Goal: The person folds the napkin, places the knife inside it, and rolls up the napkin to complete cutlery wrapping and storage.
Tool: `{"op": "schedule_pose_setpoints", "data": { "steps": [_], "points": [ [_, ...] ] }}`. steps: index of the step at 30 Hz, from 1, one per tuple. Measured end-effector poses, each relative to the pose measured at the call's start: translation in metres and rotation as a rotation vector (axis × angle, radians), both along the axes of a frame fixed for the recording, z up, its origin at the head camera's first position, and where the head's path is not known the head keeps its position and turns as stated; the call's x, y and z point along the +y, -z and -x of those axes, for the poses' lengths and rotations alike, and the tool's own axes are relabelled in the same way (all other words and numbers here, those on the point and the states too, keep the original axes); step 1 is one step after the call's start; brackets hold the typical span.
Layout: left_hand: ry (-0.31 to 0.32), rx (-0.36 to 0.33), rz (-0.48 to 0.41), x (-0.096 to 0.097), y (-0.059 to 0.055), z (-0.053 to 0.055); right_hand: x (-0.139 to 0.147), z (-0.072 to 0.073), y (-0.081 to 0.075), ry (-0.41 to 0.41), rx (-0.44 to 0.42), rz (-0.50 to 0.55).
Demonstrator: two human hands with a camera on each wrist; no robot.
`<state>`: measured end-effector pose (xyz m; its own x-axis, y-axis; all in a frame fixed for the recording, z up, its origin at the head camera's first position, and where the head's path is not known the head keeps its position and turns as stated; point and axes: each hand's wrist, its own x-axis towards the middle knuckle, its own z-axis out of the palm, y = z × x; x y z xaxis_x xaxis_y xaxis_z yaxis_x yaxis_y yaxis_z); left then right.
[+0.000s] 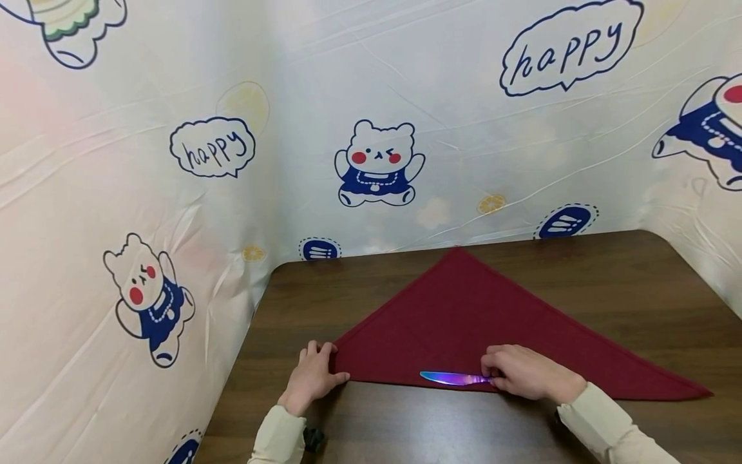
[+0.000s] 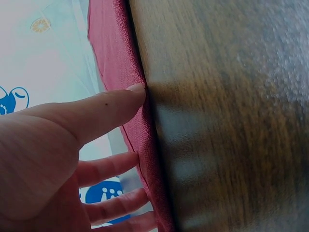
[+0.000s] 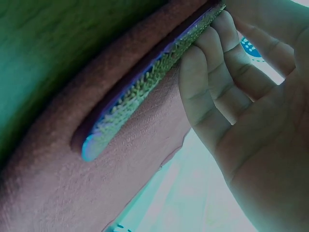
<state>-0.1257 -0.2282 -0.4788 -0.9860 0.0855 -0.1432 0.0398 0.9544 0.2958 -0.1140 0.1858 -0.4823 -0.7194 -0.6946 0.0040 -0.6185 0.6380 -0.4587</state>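
A dark red cloth napkin (image 1: pixel 446 309) lies folded into a large triangle, its long fold towards me. Over its left corner, my left hand (image 1: pixel 313 377) rests with fingers spread; in the left wrist view the thumb (image 2: pixel 111 108) touches the folded edge. An iridescent purple-blue table knife (image 1: pixel 445 378) lies along the front fold, blade pointing left. My right hand (image 1: pixel 530 372) pinches it near the handle with bent fingers, covering part of it. The right wrist view shows the knife's patterned handle (image 3: pixel 130 104) reaching out past the fingertips, close over the cloth.
The brown wooden table (image 1: pixel 278 309) extends around the napkin, with rounded back corners. A pale curtain (image 1: pixel 452 161) printed with bears and the word "happy" hangs behind and along both sides. The napkin's right tip reaches towards the table's right side.
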Motion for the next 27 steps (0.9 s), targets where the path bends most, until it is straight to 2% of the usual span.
{"op": "schedule_pose_setpoints", "data": {
  "steps": [15,27],
  "points": [
    [-0.004,-0.005,0.0,0.0005,-0.0014,-0.0007,-0.0024,0.0007,0.0021,0.003,0.01,-0.004],
    [-0.001,-0.002,-0.007,0.0009,-0.0032,-0.0016,-0.0041,0.0017,0.0063,0.015,0.061,-0.017]
  ]
}}
